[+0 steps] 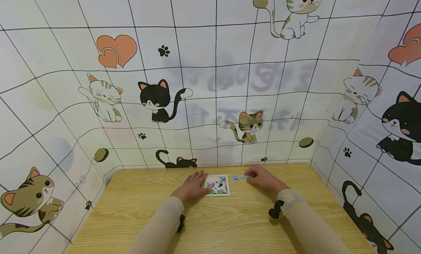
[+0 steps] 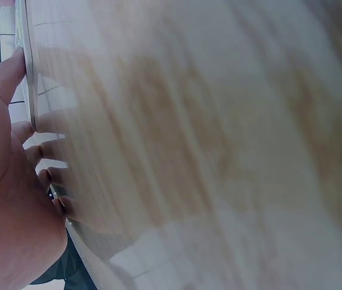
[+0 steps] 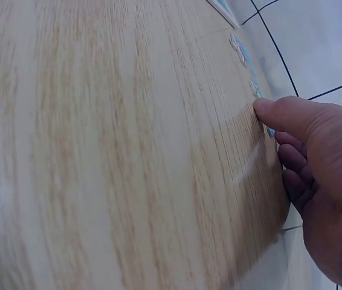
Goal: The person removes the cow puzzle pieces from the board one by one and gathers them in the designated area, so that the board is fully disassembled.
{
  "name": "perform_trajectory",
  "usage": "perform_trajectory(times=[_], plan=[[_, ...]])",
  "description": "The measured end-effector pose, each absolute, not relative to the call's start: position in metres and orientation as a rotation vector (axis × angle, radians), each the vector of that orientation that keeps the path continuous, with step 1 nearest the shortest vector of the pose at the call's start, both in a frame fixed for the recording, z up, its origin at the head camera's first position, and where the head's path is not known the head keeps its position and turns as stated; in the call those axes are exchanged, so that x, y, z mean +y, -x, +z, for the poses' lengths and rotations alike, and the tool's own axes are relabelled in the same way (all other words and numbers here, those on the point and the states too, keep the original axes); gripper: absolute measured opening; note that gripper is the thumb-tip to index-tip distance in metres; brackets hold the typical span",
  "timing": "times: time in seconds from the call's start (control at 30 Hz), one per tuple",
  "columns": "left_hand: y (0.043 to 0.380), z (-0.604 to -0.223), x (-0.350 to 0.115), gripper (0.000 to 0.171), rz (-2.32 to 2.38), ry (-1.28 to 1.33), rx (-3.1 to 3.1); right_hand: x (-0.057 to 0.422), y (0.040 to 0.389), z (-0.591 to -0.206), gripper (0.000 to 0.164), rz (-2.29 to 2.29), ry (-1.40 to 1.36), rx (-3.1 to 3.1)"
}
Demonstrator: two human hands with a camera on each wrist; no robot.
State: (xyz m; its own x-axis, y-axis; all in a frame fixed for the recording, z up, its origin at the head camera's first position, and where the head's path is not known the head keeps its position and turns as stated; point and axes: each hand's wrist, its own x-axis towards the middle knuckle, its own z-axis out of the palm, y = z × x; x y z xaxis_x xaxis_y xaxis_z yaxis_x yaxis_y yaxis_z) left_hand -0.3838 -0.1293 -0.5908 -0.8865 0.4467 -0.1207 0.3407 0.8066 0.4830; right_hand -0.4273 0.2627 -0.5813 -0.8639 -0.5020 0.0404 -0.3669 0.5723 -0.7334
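Note:
A small jigsaw puzzle (image 1: 218, 188) in a pale square frame, with a black-and-white cow picture, lies on the table. My left hand (image 1: 193, 186) rests at its left edge, fingers spread and straight, thumb reaching over the lower left corner; in the left wrist view the thumb (image 2: 8, 75) lies along the frame's edge. Right of the frame is a loose blue puzzle piece (image 1: 235, 178). Beside that piece, my right hand (image 1: 264, 179) pinches another puzzle piece (image 1: 245, 177) between thumb and fingers at the tabletop. The fingers cover part of it in the right wrist view.
The wooden table (image 1: 217, 224) ends at a white cloth wall (image 1: 204, 144) with grid lines and cartoon cats, close behind the puzzle. Similar cloth walls stand at left and right. Black bands with small mounts (image 1: 276, 209) sit on both sleeves.

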Motion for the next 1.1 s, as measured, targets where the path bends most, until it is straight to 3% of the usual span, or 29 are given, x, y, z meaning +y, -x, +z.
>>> perform_trajectory(times=[0.33, 1.1], plan=[[0.373, -0.572, -0.123, 0.091, 0.628, -0.611, 2.778, 0.249, 0.419, -0.572, 0.023, -1.118, 0.772, 2.755], [0.375, -0.574, -0.125, 0.093, 0.643, -0.6, 2.753, 0.169, 0.404, -0.56, 0.024, -0.87, 1.127, 2.788]])
